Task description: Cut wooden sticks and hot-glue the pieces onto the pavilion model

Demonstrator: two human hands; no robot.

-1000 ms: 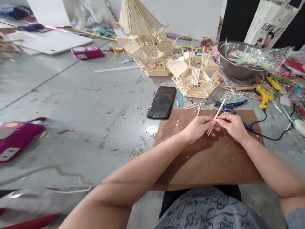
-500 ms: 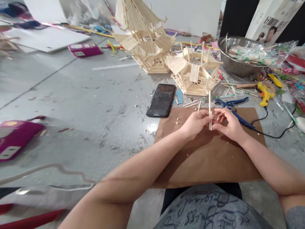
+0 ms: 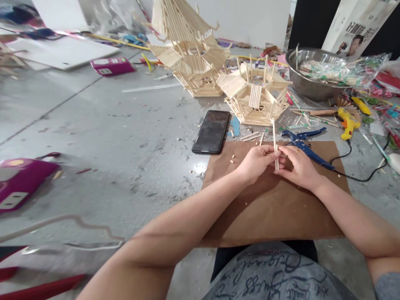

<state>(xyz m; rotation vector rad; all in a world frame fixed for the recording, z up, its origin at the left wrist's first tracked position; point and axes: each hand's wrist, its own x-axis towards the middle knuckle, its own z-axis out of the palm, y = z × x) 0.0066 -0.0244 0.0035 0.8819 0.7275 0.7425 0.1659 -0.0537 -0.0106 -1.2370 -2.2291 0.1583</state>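
Lengthwise, the long stick (image 3: 274,135) points away from the person.

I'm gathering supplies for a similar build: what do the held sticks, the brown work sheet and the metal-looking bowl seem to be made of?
Held sticks: probably unfinished wood, pale and matte.
Brown work sheet: perhaps kraft paper or thin card, dull and evenly brown; the look leaves it open.
Bowl: likely stainless steel, smooth, with a grey sheen.
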